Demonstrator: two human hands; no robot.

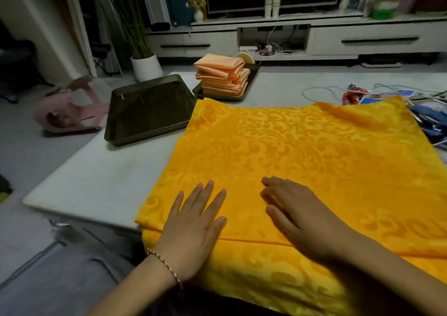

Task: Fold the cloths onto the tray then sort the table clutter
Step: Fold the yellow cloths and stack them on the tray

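Note:
A large yellow patterned cloth lies spread over the pale table, folded once, with its near edge hanging over the front. My left hand lies flat on the cloth's near left part, fingers straight. My right hand rests palm down beside it, fingers slightly bent on the fabric. An empty dark tray sits at the far left of the table. Behind it a second dark tray carries a stack of folded peach cloths.
Cables and mixed clutter lie on the table's far right, partly under the yellow cloth's corner. A pink stool lies tipped on the floor at left. A white plant pot and a TV cabinet stand beyond the table.

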